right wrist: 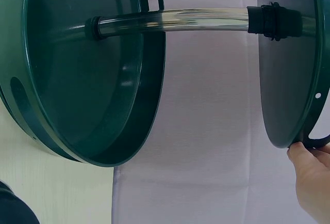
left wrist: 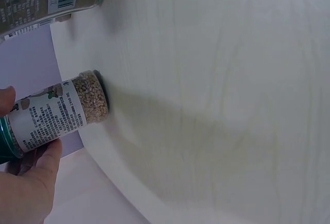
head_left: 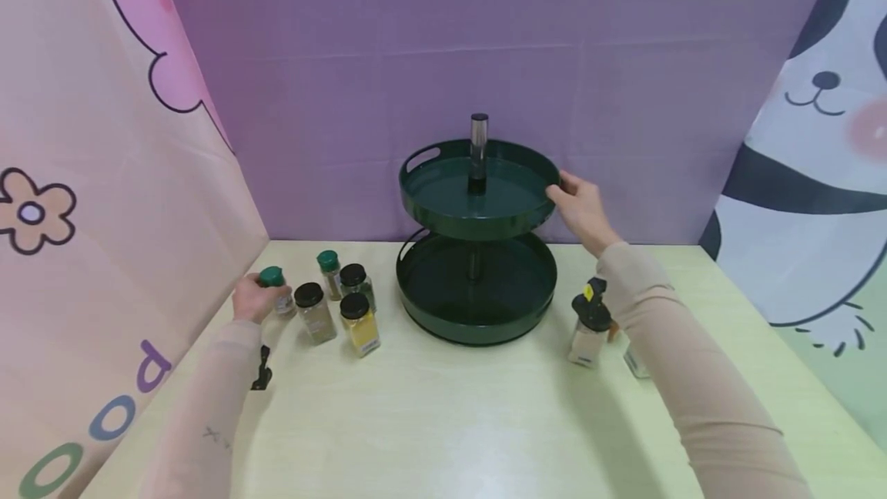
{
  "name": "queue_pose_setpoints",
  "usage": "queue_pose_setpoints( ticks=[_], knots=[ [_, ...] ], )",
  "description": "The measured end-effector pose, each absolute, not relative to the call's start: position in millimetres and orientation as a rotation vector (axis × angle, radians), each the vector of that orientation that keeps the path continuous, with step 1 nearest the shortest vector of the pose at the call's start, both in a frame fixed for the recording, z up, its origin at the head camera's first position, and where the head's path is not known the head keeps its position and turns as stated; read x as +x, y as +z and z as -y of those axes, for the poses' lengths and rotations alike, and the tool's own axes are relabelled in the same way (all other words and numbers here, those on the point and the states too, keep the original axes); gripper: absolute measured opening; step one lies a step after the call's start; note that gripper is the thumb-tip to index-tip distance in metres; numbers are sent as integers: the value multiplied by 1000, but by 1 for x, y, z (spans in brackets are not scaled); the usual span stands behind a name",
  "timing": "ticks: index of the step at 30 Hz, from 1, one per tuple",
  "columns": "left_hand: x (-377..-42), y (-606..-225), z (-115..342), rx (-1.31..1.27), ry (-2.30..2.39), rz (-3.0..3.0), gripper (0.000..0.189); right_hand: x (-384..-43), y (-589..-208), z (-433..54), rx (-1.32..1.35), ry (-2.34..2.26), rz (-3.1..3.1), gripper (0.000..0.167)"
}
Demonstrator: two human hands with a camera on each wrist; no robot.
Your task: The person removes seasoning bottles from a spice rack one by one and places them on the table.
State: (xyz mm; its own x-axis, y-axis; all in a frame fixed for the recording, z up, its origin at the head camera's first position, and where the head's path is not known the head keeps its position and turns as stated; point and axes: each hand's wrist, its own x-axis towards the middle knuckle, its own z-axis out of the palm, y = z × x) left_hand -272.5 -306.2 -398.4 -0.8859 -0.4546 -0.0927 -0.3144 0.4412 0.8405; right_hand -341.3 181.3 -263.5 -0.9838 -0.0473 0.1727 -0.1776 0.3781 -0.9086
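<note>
My left hand (head_left: 253,299) grips a small round jar (left wrist: 51,114) with a green cap and white label. Beige grains show at its bottom, and its base is right at the tabletop. On the other side, my right hand (head_left: 585,212) pinches the right rim of the upper tray (head_left: 478,226) of a dark green two-tier stand, thumb against the wall near the handle cutout. The lower tray (head_left: 478,331) sits on the table below it, joined by a metal post (right wrist: 206,19). Both trays hold nothing.
Beside the left hand stand a brownish jar (head_left: 316,323), a yellow jar (head_left: 363,334), another black-capped jar (head_left: 357,283) and a second green-capped jar (head_left: 329,274). A black-topped bottle (head_left: 587,343) stands near the right sleeve, which partly hides another container (head_left: 635,363). A black object (head_left: 262,370) shows beside the left sleeve.
</note>
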Motion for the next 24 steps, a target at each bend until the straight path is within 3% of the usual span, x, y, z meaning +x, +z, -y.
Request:
queue_pose_setpoints(
  ticks=[19, 24],
  knots=[
    [-285, -411, 288, 603, -1495, 2542, 63, -329, -261, -201, 130, 1633, 2519, 59],
    [-267, -424, 289, 606, -1545, 2624, 78, -324, -264, -201, 138, 1583, 2639, 63]
  ],
)
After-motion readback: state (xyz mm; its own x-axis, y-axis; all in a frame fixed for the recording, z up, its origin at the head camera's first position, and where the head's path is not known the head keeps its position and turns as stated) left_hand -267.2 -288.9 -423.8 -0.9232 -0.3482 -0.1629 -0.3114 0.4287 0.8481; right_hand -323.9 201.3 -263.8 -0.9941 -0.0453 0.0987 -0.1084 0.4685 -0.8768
